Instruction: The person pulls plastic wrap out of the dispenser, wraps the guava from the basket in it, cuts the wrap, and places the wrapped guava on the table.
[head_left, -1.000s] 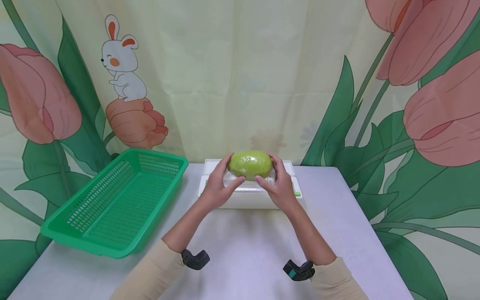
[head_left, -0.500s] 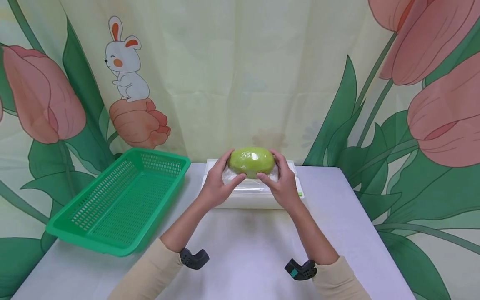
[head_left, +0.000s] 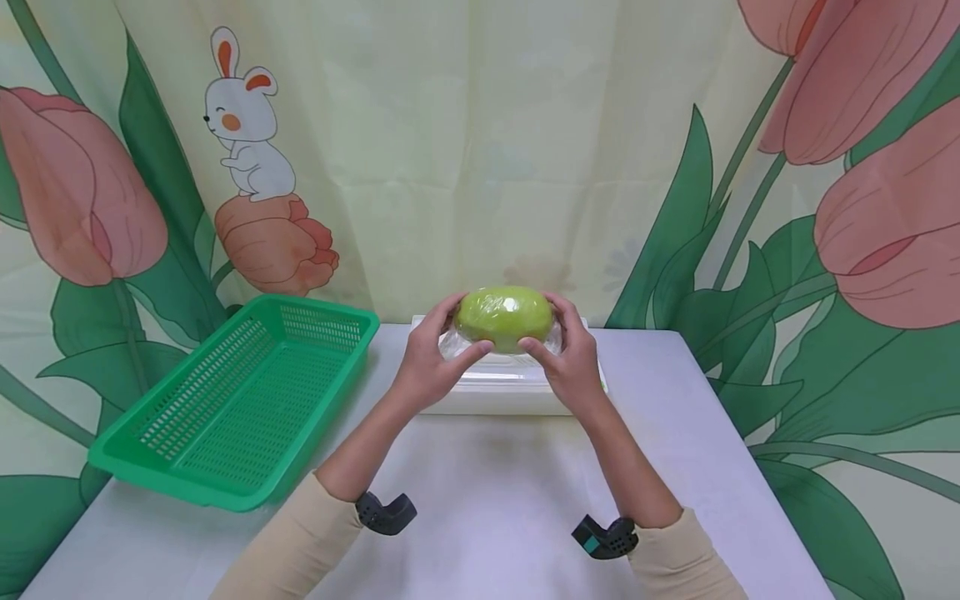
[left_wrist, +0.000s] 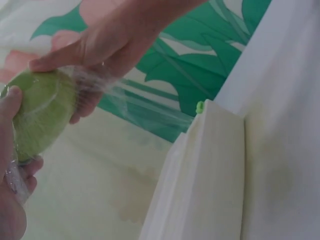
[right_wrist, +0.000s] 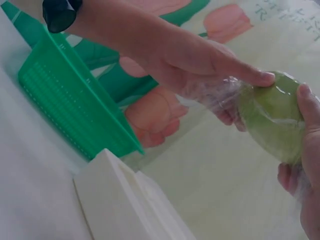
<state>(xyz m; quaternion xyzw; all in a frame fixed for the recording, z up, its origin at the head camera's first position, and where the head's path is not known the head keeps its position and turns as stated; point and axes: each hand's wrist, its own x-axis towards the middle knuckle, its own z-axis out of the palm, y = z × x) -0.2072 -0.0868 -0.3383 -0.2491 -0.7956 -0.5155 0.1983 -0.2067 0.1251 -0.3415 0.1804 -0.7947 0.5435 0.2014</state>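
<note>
Both my hands hold a green oval fruit wrapped in shiny cling film, raised above a white cling film dispenser box. My left hand grips its left end and my right hand its right end, thumbs on the near side and fingers round the far side. In the left wrist view, a sheet of clear cling film stretches between the fruit and the box. More film bunches around the fingers in the right wrist view. The fruit's underside is mostly hidden in the head view.
A green perforated plastic basket stands on the left of the white-covered table. Right behind the table hangs a curtain printed with tulips and a rabbit. A small green piece sits at the box's end.
Both hands have lifted the fruit slightly up from the dispenser box, and it appears a little larger. The basket and box have stayed in place.
</note>
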